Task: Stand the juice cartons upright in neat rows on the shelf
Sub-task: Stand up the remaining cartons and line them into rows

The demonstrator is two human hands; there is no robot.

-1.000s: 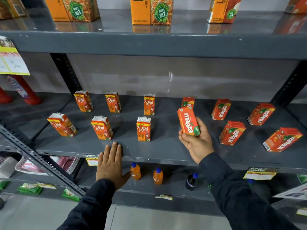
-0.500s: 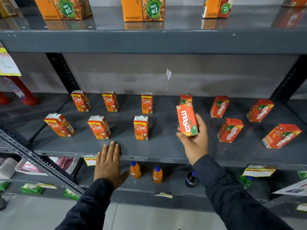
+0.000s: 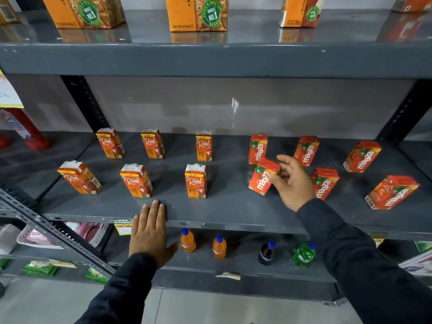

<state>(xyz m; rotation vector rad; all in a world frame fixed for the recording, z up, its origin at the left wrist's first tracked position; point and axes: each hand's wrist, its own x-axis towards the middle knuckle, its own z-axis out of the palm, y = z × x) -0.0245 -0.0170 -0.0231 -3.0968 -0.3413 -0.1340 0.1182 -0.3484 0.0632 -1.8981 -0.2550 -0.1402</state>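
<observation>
On the grey middle shelf point(image 3: 233, 208), several orange Real cartons point(image 3: 196, 181) stand upright in two rows on the left. Red Maaza cartons fill the right side: one upright at the back point(image 3: 257, 148), others point(image 3: 325, 182) leaning, and one point(image 3: 392, 191) at the far right tipped steeply. My right hand point(image 3: 292, 181) grips the top right corner of a tilted Maaza carton point(image 3: 263, 177) whose bottom rests on the shelf in the front row. My left hand point(image 3: 149, 230) lies flat, fingers together, on the shelf's front edge.
Large orange juice cartons point(image 3: 197, 12) stand on the upper shelf. Small bottles point(image 3: 187, 240) and a green bottle point(image 3: 304, 254) sit on the lower shelf. A diagonal metal brace point(image 3: 53, 230) crosses the lower left. A red bottle point(image 3: 30, 132) stands at far left.
My right hand has carried the Maaza carton from in the air down onto the shelf's front row, where it now rests tilted. My left hand has stayed on the shelf edge.
</observation>
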